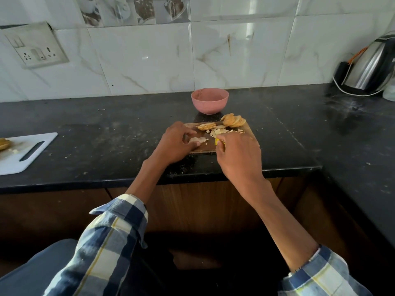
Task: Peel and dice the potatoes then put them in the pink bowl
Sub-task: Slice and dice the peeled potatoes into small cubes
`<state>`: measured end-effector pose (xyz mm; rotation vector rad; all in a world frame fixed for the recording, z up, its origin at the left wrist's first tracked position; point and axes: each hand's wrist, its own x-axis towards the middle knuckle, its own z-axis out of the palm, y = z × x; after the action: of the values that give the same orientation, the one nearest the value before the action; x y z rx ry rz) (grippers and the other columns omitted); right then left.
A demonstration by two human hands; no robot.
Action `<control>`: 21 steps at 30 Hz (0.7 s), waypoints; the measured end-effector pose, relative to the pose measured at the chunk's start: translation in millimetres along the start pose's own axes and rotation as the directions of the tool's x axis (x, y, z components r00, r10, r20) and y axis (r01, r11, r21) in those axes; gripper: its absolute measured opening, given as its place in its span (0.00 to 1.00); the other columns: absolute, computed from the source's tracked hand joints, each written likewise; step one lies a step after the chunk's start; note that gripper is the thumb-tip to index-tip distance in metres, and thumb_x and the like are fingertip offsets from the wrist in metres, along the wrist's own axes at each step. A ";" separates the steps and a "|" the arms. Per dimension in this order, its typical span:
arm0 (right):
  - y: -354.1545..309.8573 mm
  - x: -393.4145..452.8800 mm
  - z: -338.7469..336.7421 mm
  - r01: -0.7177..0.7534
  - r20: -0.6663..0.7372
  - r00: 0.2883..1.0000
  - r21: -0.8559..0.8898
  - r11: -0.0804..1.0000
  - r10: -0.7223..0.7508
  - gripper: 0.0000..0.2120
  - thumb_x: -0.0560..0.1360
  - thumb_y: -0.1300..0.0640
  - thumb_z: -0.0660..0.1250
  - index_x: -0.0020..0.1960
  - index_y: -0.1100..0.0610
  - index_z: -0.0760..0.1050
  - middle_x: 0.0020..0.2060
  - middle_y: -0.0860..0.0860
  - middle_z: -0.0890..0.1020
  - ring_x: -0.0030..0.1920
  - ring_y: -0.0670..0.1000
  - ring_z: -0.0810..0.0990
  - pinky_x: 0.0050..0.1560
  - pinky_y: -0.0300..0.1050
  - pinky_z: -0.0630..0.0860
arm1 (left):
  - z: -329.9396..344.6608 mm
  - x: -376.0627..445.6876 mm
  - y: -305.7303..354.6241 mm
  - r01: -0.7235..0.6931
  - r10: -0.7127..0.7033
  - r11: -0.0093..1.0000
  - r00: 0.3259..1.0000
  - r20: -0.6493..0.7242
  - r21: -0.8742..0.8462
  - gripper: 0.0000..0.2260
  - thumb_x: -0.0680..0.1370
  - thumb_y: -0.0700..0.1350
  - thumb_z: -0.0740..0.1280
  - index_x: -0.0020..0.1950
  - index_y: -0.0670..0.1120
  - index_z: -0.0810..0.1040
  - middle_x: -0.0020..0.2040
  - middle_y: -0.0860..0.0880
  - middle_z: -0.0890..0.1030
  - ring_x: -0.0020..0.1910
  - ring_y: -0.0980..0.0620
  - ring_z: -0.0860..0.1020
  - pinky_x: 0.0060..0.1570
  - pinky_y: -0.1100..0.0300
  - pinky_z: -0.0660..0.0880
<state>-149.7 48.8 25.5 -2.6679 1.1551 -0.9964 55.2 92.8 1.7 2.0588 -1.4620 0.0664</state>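
Note:
A small brown cutting board (249,130) lies on the black counter. On it, my left hand (176,144) pins down a pale potato piece (195,139) with its fingertips. My right hand (238,157) grips a yellow-handled knife (219,142), whose blade points left toward that piece. Diced potato bits (217,132) lie in the middle of the board, and round potato slices (233,120) are stacked at its far edge. The pink bowl (210,100) stands just behind the board; its visible inside looks empty.
A white cutting board (32,149) with potato remains lies at the far left. A steel electric kettle (372,67) with its cord stands at the back right. Crumbs are scattered over the counter (106,129). The counter's front edge runs just under my wrists.

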 end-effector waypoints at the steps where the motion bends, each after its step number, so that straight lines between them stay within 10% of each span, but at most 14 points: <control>1: -0.7 1.3 1.6 0.001 0.008 1.000 -0.019 1.000 -0.001 0.07 0.82 0.51 0.67 0.54 0.51 0.84 0.42 0.49 0.83 0.42 0.47 0.80 0.39 0.42 0.76 | -1.4 0.4 -2.1 -0.006 0.007 1.000 1.000 0.020 -0.006 0.13 0.77 0.53 0.76 0.61 0.52 0.85 0.52 0.52 0.78 0.48 0.54 0.75 0.47 0.58 0.70; 21: -7.0 -10.1 -29.4 0.073 0.105 0.992 -0.087 0.994 -0.063 0.09 0.81 0.51 0.69 0.56 0.54 0.83 0.46 0.51 0.84 0.44 0.50 0.82 0.41 0.44 0.77 | 11.2 -2.3 2.3 0.062 -0.071 0.995 0.991 -0.113 -0.079 0.07 0.74 0.47 0.75 0.47 0.45 0.86 0.41 0.55 0.79 0.40 0.58 0.76 0.41 0.56 0.76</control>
<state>-167.6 65.9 45.3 -2.8097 1.1227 -0.8246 48.9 88.7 -7.3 2.0068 -1.3057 0.1000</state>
